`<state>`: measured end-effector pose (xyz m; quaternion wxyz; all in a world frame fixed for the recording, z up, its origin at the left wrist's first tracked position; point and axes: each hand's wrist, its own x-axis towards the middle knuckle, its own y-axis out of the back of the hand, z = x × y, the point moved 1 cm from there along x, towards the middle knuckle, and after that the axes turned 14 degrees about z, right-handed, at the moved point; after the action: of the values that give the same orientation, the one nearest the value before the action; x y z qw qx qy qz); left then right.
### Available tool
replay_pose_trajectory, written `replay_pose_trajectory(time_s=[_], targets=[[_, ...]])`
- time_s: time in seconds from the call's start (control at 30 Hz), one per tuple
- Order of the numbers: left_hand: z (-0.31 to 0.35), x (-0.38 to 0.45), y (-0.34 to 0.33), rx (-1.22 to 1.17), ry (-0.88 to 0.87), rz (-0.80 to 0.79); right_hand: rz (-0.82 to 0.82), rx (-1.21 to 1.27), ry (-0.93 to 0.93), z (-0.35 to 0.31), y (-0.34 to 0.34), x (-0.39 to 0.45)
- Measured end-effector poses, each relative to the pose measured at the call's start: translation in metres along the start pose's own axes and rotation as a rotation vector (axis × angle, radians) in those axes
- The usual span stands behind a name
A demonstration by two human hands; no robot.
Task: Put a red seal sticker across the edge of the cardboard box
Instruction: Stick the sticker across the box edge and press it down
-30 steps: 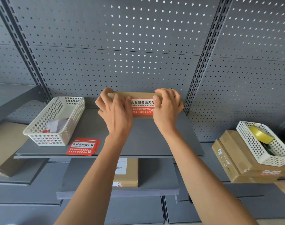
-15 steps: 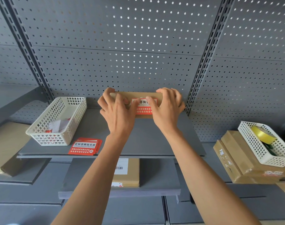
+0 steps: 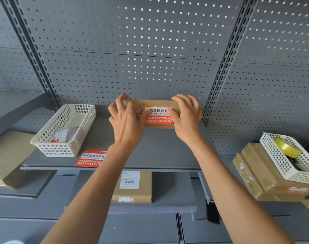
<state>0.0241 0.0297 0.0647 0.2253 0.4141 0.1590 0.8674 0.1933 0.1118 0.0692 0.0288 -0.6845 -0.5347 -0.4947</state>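
A flat brown cardboard box [image 3: 153,103] stands at the back of the grey shelf [image 3: 160,152], against the pegboard. A red and white seal sticker [image 3: 158,115] lies on its near face, reaching its upper edge. My left hand [image 3: 127,122] grips the box's left end, its thumb touching the sticker's left edge. My right hand [image 3: 186,118] holds the box's right end, thumb pressing on the sticker's right side. Both hands hide the box's ends.
A white basket [image 3: 62,131] with paper scraps stands at the shelf's left. A stack of red seal stickers [image 3: 91,158] lies at the front edge. A labelled box [image 3: 132,187] rests on the lower shelf. At right, brown boxes [image 3: 266,178] carry a basket [image 3: 291,159] with yellow tape.
My thumbs slid inward over the sticker half a second ago and have now drawn apart to its side edges, so more of the print shows. The box has stayed in place.
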Motion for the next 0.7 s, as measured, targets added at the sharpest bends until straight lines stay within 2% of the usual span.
replay_pose_trajectory(time_s=[0.7], targets=[[-0.011,0.012,0.014,-0.043,-0.074,-0.194,-0.36,-0.031,0.08,0.003,0.024,0.007]])
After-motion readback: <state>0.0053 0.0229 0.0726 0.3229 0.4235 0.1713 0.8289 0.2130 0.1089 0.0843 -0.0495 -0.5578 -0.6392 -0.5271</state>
